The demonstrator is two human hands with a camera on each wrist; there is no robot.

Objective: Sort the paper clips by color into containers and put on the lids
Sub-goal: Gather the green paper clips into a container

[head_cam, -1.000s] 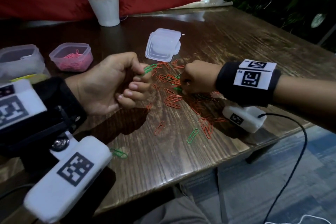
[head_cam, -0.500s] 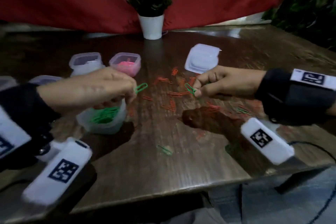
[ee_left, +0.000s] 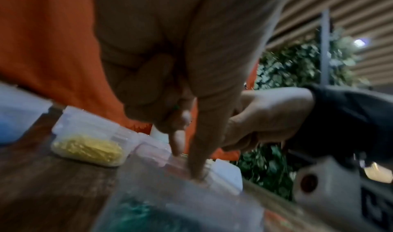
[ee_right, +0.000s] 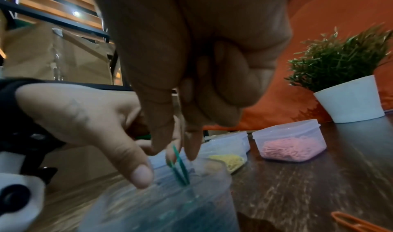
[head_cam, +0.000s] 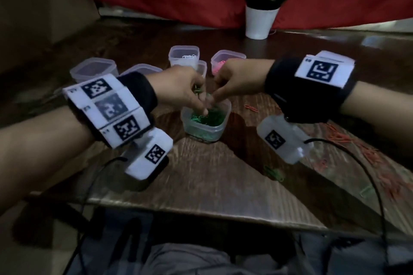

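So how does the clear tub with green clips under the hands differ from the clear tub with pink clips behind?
The clear plastic tub of green paper clips sits nearest the person, under both hands; the clear plastic tub of pink paper clips stands farther back, toward the white plant pot, with no hand over it. A green clip hangs over the green tub; nothing hangs over the pink one. Both are lidless, small and translucent.
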